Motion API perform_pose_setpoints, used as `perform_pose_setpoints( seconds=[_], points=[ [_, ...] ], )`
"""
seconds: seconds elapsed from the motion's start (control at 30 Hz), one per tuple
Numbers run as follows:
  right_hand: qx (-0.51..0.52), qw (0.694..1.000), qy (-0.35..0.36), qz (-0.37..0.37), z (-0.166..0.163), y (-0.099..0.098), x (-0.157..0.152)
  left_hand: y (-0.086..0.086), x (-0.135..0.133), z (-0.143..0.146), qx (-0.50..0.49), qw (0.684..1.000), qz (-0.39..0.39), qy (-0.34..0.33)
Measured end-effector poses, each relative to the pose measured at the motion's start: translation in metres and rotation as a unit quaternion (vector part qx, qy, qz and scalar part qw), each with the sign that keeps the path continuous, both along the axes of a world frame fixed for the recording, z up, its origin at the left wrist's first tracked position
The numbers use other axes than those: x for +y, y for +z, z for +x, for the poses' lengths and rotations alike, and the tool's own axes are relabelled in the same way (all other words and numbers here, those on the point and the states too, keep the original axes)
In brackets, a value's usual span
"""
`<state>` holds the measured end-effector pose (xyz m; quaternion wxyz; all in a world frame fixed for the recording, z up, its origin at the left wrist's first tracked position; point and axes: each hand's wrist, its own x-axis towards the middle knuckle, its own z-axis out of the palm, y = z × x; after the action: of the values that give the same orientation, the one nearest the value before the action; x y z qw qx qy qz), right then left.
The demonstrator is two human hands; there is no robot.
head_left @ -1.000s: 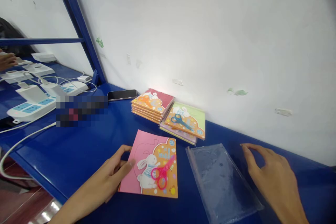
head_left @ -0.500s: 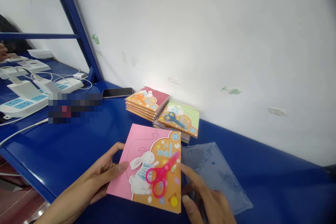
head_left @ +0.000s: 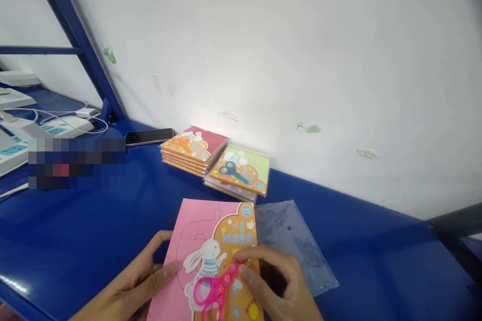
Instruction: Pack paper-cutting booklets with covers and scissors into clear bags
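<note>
My left hand grips the left edge of a square pink-and-orange paper booklet printed with a white rabbit, thumb on its cover. On that cover lies a pair of pink plastic children's scissors, handles toward me. My right hand pinches the scissors by the blade end between thumb and forefinger. The booklet's bottom edge runs out of view. Flat on the blue table, right of the booklet and partly behind my right hand, is a clear plastic sleeve.
Behind the booklet stand a stack of wrapped booklets with a red cover on top and a green-covered booklet with blue scissors. A phone, a blurred-out dark item and white power strips lie left. A wall rises behind.
My right hand has moved from the booklet's right edge onto the scissors and taken hold of their blade end. The booklet sits lower in view, and the view has shifted right.
</note>
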<state>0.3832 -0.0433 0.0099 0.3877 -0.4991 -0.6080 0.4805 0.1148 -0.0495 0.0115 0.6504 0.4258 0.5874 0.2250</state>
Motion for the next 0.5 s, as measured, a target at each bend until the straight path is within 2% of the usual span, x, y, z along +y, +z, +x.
perform_pose_setpoints(
  seconds=[0.2,0.37,0.5],
  points=[
    [0.008,1.0,0.004,-0.03,0.002,-0.009,0.004,-0.003,-0.004,0.005,0.038,0.999,0.017,0.006],
    [-0.044,0.998,-0.003,0.034,0.009,-0.001,0.007,-0.013,-0.008,0.002,0.056,0.998,0.017,-0.011],
    [-0.047,0.998,-0.019,0.045,0.012,0.004,0.007,-0.016,-0.013,0.004,0.042,0.999,0.025,0.001]
  ],
)
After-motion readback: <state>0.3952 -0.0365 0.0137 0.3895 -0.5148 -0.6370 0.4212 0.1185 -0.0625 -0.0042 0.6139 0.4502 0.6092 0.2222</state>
